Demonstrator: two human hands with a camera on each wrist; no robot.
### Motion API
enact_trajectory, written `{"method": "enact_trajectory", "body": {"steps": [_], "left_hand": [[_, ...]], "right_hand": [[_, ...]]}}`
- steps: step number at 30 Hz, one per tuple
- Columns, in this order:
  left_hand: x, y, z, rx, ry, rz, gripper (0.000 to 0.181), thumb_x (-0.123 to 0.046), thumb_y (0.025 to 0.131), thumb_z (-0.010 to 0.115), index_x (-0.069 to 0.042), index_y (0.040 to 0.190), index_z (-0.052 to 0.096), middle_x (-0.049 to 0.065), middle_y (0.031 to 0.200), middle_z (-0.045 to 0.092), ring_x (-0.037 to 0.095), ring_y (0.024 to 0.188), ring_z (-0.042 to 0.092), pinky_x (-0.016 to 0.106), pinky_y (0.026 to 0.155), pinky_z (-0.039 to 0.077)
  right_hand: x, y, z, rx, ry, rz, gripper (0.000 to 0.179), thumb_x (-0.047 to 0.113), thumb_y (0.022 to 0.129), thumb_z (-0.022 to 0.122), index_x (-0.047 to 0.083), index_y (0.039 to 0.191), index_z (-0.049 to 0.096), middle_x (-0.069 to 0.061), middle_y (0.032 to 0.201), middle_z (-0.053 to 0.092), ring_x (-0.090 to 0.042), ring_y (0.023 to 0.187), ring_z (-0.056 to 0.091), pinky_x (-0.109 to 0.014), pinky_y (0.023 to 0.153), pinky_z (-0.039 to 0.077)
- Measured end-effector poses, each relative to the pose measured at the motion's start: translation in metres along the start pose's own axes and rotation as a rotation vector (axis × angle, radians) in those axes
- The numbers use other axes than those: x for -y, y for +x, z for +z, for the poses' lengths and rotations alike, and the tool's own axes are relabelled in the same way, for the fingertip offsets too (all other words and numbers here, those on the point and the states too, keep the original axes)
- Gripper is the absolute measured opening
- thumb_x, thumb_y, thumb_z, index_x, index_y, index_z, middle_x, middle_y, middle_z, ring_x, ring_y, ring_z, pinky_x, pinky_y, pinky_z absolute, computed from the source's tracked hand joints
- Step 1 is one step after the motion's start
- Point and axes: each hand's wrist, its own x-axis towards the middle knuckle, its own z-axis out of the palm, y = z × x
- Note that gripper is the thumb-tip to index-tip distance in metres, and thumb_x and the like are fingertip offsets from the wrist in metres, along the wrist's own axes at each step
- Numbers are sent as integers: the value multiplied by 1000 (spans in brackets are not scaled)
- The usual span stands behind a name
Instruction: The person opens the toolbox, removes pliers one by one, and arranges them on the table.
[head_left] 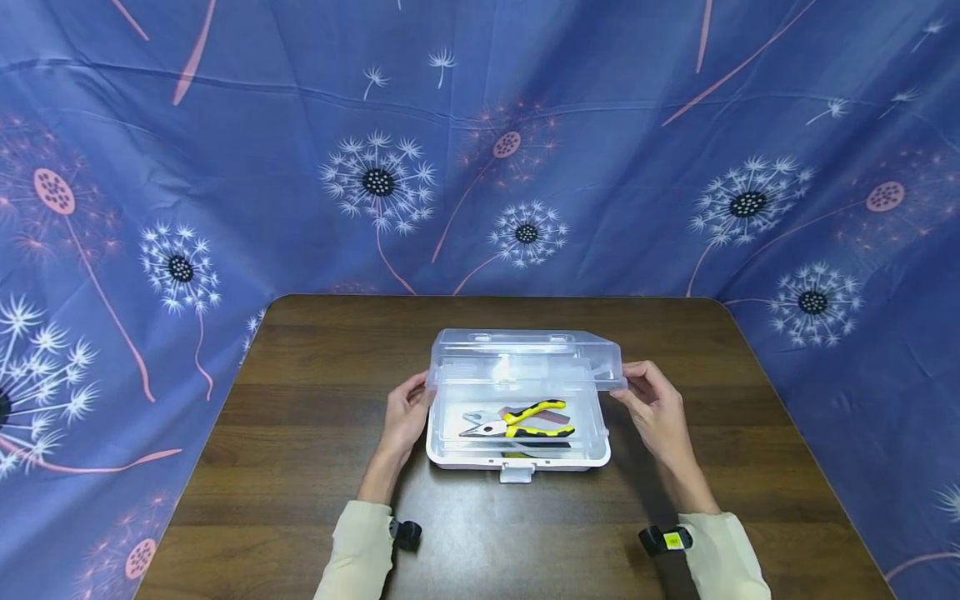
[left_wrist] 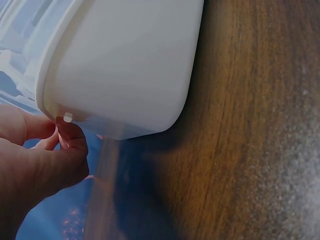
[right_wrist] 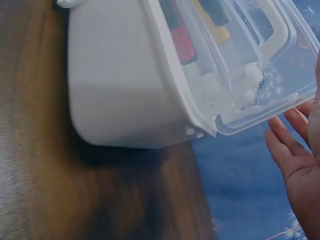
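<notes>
A white plastic toolbox (head_left: 457, 460) with a raised clear lid (head_left: 525, 343) stands on the table. Inside lie needle-nose pliers (head_left: 487, 428) with yellow and black handles. Behind them is a tool with a dull red handle (head_left: 555, 417), partly covered; more tools beneath are mostly hidden. At the lid's left lower corner, by the hinge, my left hand (head_left: 405, 414) pinches the edge; its fingers (left_wrist: 74, 145) bend beside a small white peg. On the other side my right hand (head_left: 662, 414) holds the lid's right edge between thumb and fingers (right_wrist: 287, 145).
A brown wooden table (head_left: 300, 467) carries the box near its middle. The front latch (head_left: 517, 473) hangs down. Behind the table hangs a blue cloth (head_left: 615, 208) with a dandelion pattern. Each wrist wears a black strapped camera (head_left: 407, 535).
</notes>
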Motion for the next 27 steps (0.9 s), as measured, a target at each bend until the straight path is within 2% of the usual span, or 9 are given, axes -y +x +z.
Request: {"method": "enact_trajectory", "body": {"steps": [6, 10, 15, 17, 19, 23, 27], "left_hand": [[1, 0, 0, -9, 12, -9, 35, -3, 103, 59, 12, 135, 58, 23, 124, 60, 24, 110, 61, 14, 88, 48], [1, 1, 0, -16, 15, -2, 35, -4, 103, 59, 8, 136, 60, 23, 126, 61, 26, 111, 60, 14, 87, 47], [0, 1, -1, -21, 21, -7, 35, -5, 103, 58, 7, 136, 61, 23, 127, 60, 32, 115, 59, 15, 87, 47], [0, 1, 0, -22, 23, -8, 35, -4, 103, 59, 7, 136, 60, 23, 128, 60, 33, 117, 58, 15, 87, 46], [1, 1, 0, -26, 21, -10, 35, -4, 103, 59, 8, 136, 60, 23, 128, 60, 34, 117, 58, 15, 87, 46], [-3, 0, 1, -29, 19, -11, 34, 0, 102, 57, 11, 135, 59, 26, 126, 61, 34, 115, 58, 14, 86, 45], [-19, -8, 3, -21, 32, -4, 33, 4, 102, 55, 15, 132, 59, 28, 124, 61, 35, 113, 58, 14, 86, 46]], "right_hand": [[0, 18, 1, -30, -82, 51, 21, -24, 83, 68, -17, 101, 60, 4, 102, 67, 0, 97, 65, -13, 79, 53], [3, 29, 5, -50, -85, 94, 16, -21, 86, 67, -16, 100, 60, 6, 95, 66, 1, 88, 64, -12, 75, 50], [-1, 41, 7, -33, -36, 129, 10, -17, 92, 63, -17, 100, 58, -20, 96, 65, -3, 86, 66, -13, 77, 53], [-3, 45, 8, -25, 14, 145, 8, -14, 96, 60, -18, 101, 56, -26, 97, 62, -5, 87, 68, -16, 79, 55], [-3, 50, 9, -23, 58, 166, 11, -10, 99, 58, -19, 102, 54, -23, 98, 62, -7, 88, 68, -20, 81, 57], [-7, 58, 11, -36, 94, 197, 22, 1, 104, 54, -21, 104, 52, -7, 99, 63, -5, 91, 69, -24, 82, 58], [-10, 65, 14, -57, 62, 208, 28, 8, 106, 53, -20, 106, 53, -3, 99, 63, -5, 91, 69, -22, 80, 58]]}}
